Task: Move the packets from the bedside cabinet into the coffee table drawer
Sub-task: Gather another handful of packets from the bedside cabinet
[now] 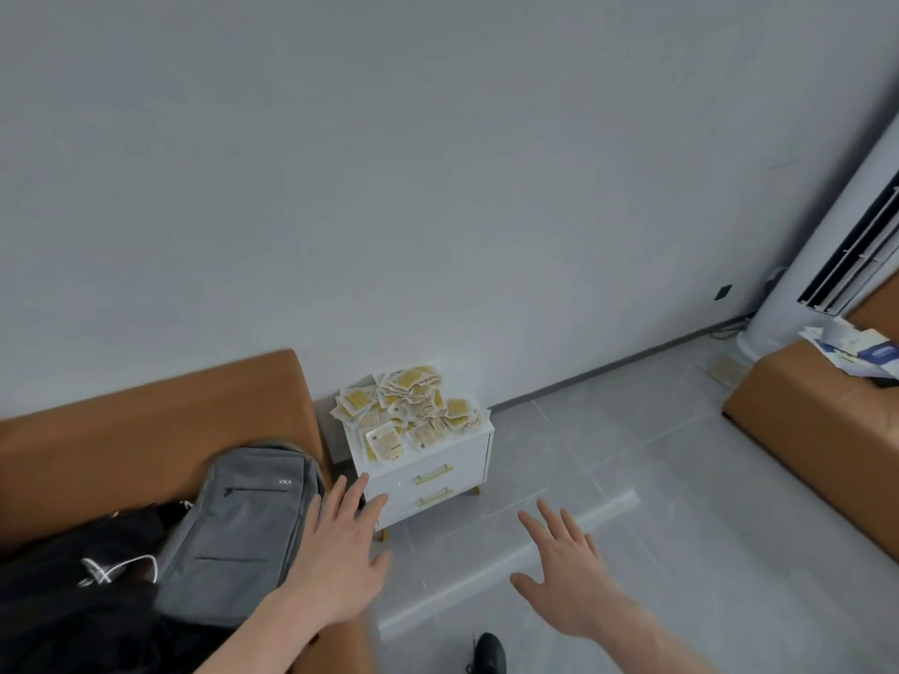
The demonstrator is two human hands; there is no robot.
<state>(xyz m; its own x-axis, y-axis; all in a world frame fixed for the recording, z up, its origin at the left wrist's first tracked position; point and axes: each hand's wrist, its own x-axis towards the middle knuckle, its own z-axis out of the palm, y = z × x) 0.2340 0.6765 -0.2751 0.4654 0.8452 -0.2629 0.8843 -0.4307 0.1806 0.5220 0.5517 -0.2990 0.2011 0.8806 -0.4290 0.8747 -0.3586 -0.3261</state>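
Both hands reach forward and down from the bottom edge of the view, palms facing down, holding nothing. The left hand (340,552) extends from a bare forearm that enters at the lower left; its fingers are straight and spread, the fingertips pointing up and right toward the lower left corner of the bedside cabinet (428,474), overlapping it in the view, though whether they touch it cannot be told. The right hand (566,576) comes in from the lower right, fingers likewise straight and fanned apart, thumb out to the left, hovering over the grey tiled floor (632,479) and well apart from the cabinet. The packets (408,411), yellow and white, lie in a loose heap covering the top of the white bedside cabinet, some hanging over its front edge. The cabinet stands against the pale wall (438,163) and shows 2 drawers with gold handles, both closed. Just left of it is a brown sofa (146,420) carrying a grey backpack (243,532) and a black bag (73,600) with white cord. At the right edge stand another brown seat (802,430) with papers (856,352) on it and a white standing air conditioner (827,235). A black shoe (489,651) shows at the bottom edge between the forearms.
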